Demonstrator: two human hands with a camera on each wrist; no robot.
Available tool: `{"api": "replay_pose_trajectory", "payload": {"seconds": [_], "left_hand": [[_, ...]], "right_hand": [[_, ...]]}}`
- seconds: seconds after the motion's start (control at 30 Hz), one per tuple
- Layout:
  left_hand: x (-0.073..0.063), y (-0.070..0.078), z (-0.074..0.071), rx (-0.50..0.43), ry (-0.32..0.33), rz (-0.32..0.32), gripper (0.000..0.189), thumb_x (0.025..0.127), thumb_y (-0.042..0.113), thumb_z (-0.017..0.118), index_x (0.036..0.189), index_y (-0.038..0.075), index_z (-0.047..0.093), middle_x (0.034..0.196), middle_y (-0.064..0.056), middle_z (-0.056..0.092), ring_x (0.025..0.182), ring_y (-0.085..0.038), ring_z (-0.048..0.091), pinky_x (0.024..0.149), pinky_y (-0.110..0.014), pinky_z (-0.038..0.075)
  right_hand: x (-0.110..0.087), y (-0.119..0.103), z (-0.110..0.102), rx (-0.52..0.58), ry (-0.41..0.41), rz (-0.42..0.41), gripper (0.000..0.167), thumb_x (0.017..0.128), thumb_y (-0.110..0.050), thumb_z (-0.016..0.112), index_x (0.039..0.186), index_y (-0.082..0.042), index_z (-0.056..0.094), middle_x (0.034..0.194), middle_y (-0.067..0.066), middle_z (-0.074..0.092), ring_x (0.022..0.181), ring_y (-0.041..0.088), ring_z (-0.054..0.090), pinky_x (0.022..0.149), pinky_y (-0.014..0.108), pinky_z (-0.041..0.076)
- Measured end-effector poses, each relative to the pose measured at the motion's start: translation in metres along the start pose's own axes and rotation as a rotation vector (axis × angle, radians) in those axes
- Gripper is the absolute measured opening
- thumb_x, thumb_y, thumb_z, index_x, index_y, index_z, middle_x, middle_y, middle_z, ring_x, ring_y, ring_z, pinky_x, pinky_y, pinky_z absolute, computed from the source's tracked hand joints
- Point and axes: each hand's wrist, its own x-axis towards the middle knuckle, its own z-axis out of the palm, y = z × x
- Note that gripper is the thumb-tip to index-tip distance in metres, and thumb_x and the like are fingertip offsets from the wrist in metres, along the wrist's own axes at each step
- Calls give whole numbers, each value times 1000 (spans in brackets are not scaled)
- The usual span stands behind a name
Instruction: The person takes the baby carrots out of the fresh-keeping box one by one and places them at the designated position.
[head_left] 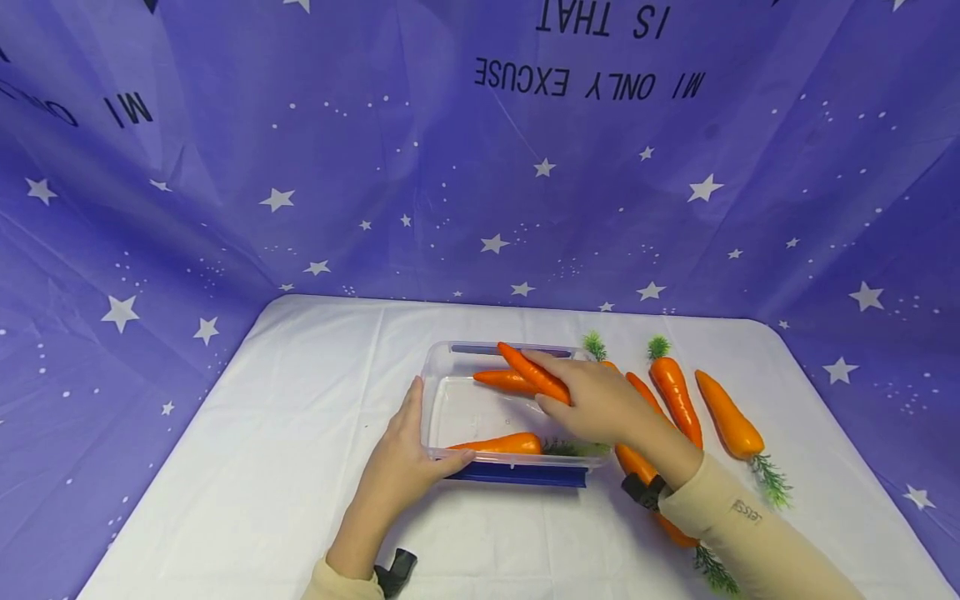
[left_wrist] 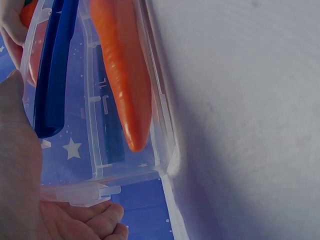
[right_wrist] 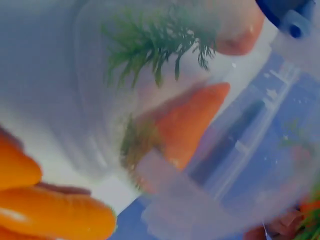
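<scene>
A clear plastic food container [head_left: 433, 400] with blue latches stands on the white cloth. My left hand [head_left: 405, 454] grips its near left corner, thumb on the front rim and fingers along the left wall. My right hand [head_left: 600, 400] reaches over the right side and holds an orange carrot [head_left: 534, 372], tip pointing to the back left, above the container. Inside, one carrot [head_left: 501, 444] lies along the front wall, its green top to the right. Another carrot [head_left: 498, 381] lies toward the back, partly hidden by the held one. The right wrist view shows blurred carrots [right_wrist: 187, 125] through the wall.
Right of the container lie several more carrots, one with its leafy top away from me [head_left: 677, 396] and another [head_left: 729, 417] farthest right. The right forearm covers some of them. A purple star-printed curtain [head_left: 450, 208] hangs behind the table.
</scene>
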Motion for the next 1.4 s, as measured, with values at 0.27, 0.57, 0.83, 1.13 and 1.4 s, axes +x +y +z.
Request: {"api": "replay_pose_trajectory", "payload": {"seconds": [0.27, 0.57, 0.83, 1.13, 1.4], "left_hand": [[0, 1, -1, -15, 5, 11, 134, 64, 79, 73, 161, 15, 8, 164, -11, 25, 146, -33, 36, 115, -54, 36], [0, 1, -1, -14, -3, 3, 134, 64, 78, 74, 161, 15, 7, 164, -12, 25, 146, -34, 36, 115, -54, 36], [0, 2, -1, -1, 3, -4, 133, 64, 76, 75, 161, 13, 8, 163, -13, 27, 145, -34, 38, 114, -54, 37], [-1, 1, -1, -7, 6, 0, 133, 64, 77, 75, 161, 13, 9, 163, -14, 28, 144, -35, 39, 113, -55, 38], [1, 0, 0, -6, 3, 8, 134, 64, 80, 72, 161, 13, 8, 163, -13, 27, 144, -35, 38, 113, -55, 38]], "right_hand": [[-28, 15, -19, 58, 23, 105, 64, 97, -44, 57, 153, -47, 27, 84, -3, 58, 57, 13, 48, 54, 30, 41], [-62, 34, -31, -56, 58, 202, 60, 99, -50, 49, 155, -41, 29, 81, -4, 63, 60, 13, 52, 84, 58, 47], [-93, 50, -31, -102, -4, 293, 61, 101, -51, 45, 157, -32, 28, 58, -9, 51, 81, 33, 67, 82, 50, 50], [-126, 66, -24, -77, -83, 392, 69, 96, -65, 46, 156, -35, 29, 81, 8, 67, 53, 16, 49, 46, 32, 36], [-149, 80, -19, -53, -240, 464, 78, 91, -72, 47, 154, -27, 37, 117, 12, 70, 79, 26, 63, 59, 46, 48]]}}
